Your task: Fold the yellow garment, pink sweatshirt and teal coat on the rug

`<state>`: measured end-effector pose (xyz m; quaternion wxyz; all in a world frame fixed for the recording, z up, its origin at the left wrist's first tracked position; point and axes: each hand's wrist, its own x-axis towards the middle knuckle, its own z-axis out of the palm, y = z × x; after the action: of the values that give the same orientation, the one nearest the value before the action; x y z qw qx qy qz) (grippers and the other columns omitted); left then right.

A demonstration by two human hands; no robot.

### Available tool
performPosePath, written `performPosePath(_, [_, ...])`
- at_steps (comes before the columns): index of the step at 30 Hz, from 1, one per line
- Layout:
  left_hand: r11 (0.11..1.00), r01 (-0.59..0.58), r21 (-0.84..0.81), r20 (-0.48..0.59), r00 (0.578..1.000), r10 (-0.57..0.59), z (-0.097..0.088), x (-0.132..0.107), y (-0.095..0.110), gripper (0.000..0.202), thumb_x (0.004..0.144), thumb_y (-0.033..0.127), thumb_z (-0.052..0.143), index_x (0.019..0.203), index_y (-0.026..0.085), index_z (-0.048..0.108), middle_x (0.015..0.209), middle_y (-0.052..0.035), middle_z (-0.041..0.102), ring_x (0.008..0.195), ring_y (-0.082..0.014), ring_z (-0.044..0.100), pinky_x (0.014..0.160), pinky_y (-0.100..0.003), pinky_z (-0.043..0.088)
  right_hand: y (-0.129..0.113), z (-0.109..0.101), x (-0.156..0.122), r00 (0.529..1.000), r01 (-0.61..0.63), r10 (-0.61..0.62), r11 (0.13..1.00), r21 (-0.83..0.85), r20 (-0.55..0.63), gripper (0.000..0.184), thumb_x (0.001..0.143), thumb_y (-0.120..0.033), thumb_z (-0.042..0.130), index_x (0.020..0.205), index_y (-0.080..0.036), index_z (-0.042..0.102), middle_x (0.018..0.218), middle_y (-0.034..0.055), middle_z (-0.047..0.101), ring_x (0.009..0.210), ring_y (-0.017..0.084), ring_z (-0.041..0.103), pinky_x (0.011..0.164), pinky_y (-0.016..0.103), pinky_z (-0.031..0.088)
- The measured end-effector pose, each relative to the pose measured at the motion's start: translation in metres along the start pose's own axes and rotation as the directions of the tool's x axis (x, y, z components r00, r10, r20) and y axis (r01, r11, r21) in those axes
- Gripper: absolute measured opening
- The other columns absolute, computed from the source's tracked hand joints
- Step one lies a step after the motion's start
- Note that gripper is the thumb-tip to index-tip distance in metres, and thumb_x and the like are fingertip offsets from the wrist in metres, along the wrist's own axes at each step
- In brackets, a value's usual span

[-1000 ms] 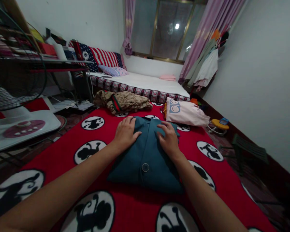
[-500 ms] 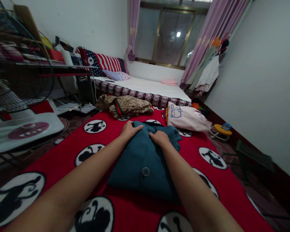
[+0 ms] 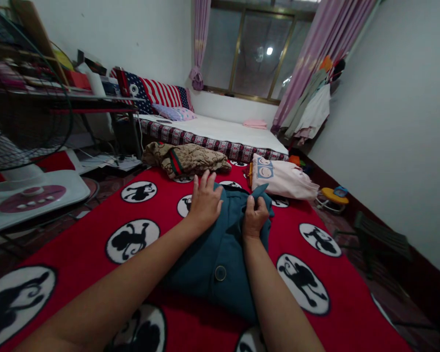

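A folded teal jacket [image 3: 214,254] with a round button lies on the red blanket [image 3: 95,278] in front of me. My left hand [image 3: 206,200] is open over the jacket's upper left edge, fingers stretched forward. Whether its palm presses on the cloth I cannot tell. At the upper right of the jacket, my right hand [image 3: 255,217] is closed on the lapel, whose pointed tip sticks up above the thumb. Part of the jacket is hidden under my forearms.
Beyond the jacket lie a patterned brown cloth [image 3: 190,159] and a pale bag [image 3: 282,178]. A fan [image 3: 18,98] and a desk [image 3: 106,100] stand on the left. A bed [image 3: 212,129] is at the back; a yellow stool [image 3: 333,196] and a dark chair [image 3: 381,237] are on the right.
My left hand has come off its pinch on the collar and opened out. My right hand has moved right and lifted the lapel, turning its tip up.
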<state>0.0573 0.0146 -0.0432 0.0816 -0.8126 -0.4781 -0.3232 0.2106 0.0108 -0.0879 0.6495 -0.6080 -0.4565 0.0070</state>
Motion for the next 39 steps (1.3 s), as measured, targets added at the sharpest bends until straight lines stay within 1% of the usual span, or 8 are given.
performPosePath(5, [0.968, -0.106, -0.226, 0.346, 0.92, 0.182, 0.017, -0.022, 0.024, 0.022, 0.087, 0.018, 0.053, 0.097, 0.017, 0.072, 0.106, -0.0128, 0.07, 0.107, -0.0263, 0.062, 0.106, -0.048, 0.038, -0.002, -0.006, 0.001, 0.995, -0.036, 0.045, 0.995, 0.097, -0.086, 0.032, 0.086, -0.047, 0.043, 0.063, -0.025, 0.037, 0.059, -0.0046, 0.034, 0.058, 0.014, 0.036, 0.056, 0.026, 0.033])
performPosePath(13, [0.639, 0.177, -0.748, 0.256, 0.966, 0.033, 0.032, -0.032, 0.017, 0.035, 0.095, 0.032, 0.042, 0.105, 0.02, 0.073, 0.109, -0.0048, 0.073, 0.104, -0.0207, 0.065, 0.095, -0.031, 0.048, -0.019, -0.012, -0.001, 0.994, -0.024, 0.043, 0.983, 0.184, -0.1, 0.03, 0.087, -0.045, 0.043, 0.066, -0.023, 0.041, 0.06, -0.0043, 0.034, 0.059, 0.013, 0.036, 0.056, 0.024, 0.033])
performPosePath(18, [0.598, 0.218, -0.772, 0.211, 0.974, -0.082, 0.023, -0.036, 0.023, 0.031, 0.093, 0.035, 0.048, 0.108, 0.019, 0.07, 0.109, -0.0051, 0.072, 0.101, -0.0208, 0.066, 0.091, -0.03, 0.049, -0.01, -0.003, -0.001, 0.994, -0.037, 0.025, 0.992, 0.121, 0.104, 0.034, 0.087, -0.048, 0.043, 0.065, -0.022, 0.046, 0.058, -0.0041, 0.042, 0.058, 0.013, 0.041, 0.057, 0.024, 0.035])
performPosePath(23, [0.677, 0.239, -0.696, -0.051, 0.924, -0.379, 0.019, -0.029, 0.007, 0.021, 0.091, 0.027, 0.049, 0.105, 0.018, 0.062, 0.108, -0.0079, 0.064, 0.095, -0.0192, 0.063, 0.075, -0.028, 0.053, 0.008, 0.01, -0.002, 0.812, -0.064, 0.091, 0.996, -0.067, 0.577, 0.049, 0.091, -0.054, 0.037, 0.072, -0.02, 0.067, 0.064, 0.0013, 0.063, 0.059, 0.015, 0.056, 0.058, 0.025, 0.038])
performPosePath(26, [0.8, 0.344, -0.492, -0.121, 0.883, -0.454, 0.023, -0.018, -0.02, 0.027, 0.084, 0.026, 0.061, 0.109, 0.018, 0.058, 0.111, -0.0102, 0.061, 0.102, -0.0226, 0.06, 0.087, -0.036, 0.05, 0.011, 0.012, -0.003, 0.831, -0.012, 0.063, 0.995, -0.096, 0.552, 0.04, 0.089, -0.047, 0.043, 0.077, -0.021, 0.071, 0.068, 0.0026, 0.068, 0.066, 0.017, 0.061, 0.063, 0.025, 0.041])
performPosePath(30, [0.737, 0.538, -0.408, 0.067, 0.823, -0.564, 0.032, -0.013, -0.047, 0.05, 0.076, 0.038, 0.071, 0.116, 0.014, 0.054, 0.109, -0.0142, 0.064, 0.101, -0.026, 0.063, 0.088, -0.04, 0.049, 0.01, 0.011, -0.004, 0.862, 0.001, 0.035, 0.997, -0.071, 0.505, 0.027, 0.083, -0.038, 0.051, 0.081, -0.021, 0.072, 0.074, 0.0028, 0.071, 0.071, 0.018, 0.063, 0.07, 0.027, 0.045])
performPosePath(33, [0.765, 0.486, -0.422, 0.115, 0.866, -0.487, 0.033, -0.016, -0.044, 0.043, 0.077, 0.03, 0.071, 0.115, 0.015, 0.057, 0.113, -0.0135, 0.066, 0.105, -0.0268, 0.063, 0.091, -0.039, 0.049, 0.008, 0.011, -0.004, 0.876, -0.01, 0.03, 0.999, -0.043, 0.481, 0.027, 0.083, -0.039, 0.052, 0.08, -0.02, 0.071, 0.073, 0.0028, 0.07, 0.07, 0.019, 0.063, 0.07, 0.028, 0.046])
performPosePath(39, [0.982, 0.031, -0.186, 0.018, 0.999, -0.028, 0.017, -0.026, -0.01, 0.031, 0.084, 0.014, 0.056, 0.114, 0.019, 0.061, 0.105, -0.008, 0.066, 0.101, -0.0254, 0.058, 0.089, -0.038, 0.046, -0.01, 0.009, -0.001, 0.929, -0.033, -0.012, 0.993, 0.115, 0.37, 0.032, 0.085, -0.043, 0.052, 0.093, -0.016, 0.068, 0.084, 0.0064, 0.07, 0.064, 0.016, 0.061, 0.065, 0.028, 0.048])
